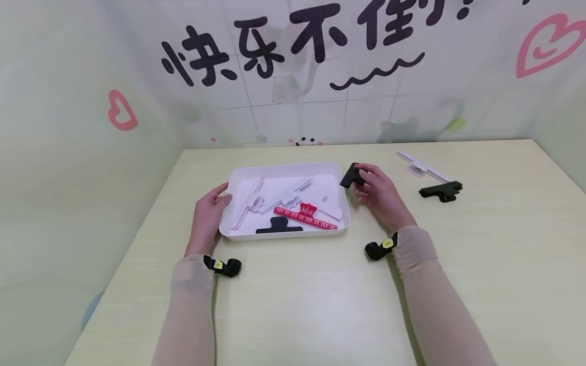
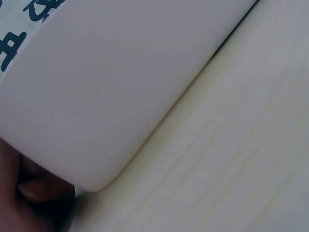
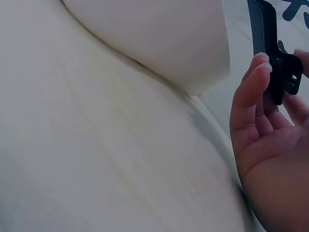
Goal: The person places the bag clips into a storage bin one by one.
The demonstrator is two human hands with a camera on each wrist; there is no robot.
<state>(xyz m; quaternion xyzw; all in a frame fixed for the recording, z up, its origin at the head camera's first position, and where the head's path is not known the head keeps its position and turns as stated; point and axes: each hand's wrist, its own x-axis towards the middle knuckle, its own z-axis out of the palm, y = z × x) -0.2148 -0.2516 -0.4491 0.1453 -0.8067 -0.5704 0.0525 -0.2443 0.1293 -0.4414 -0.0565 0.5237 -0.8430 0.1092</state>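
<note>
A white tray (image 1: 284, 236) holds several white clips, a red clip (image 1: 305, 216) with a keyboard pattern and a black clip (image 1: 279, 226) near its front wall. My left hand (image 1: 207, 216) grips the tray's left edge; in the left wrist view its fingers (image 2: 41, 188) touch the tray's wall (image 2: 96, 96). Just off the tray's right rim, my right hand (image 1: 382, 195) pinches another black clip (image 1: 351, 175), raised above the table. The right wrist view shows this clip (image 3: 264, 34) between the thumb and fingers of the right hand (image 3: 275, 130), beside the tray's outer wall (image 3: 169, 43).
To the right on the table (image 1: 311, 305) lie a long white clip (image 1: 426, 166) and a black clip (image 1: 441, 190) touching or overlapping its end. Behind the table hangs a pale curtain (image 1: 293, 117) with black characters and pink hearts.
</note>
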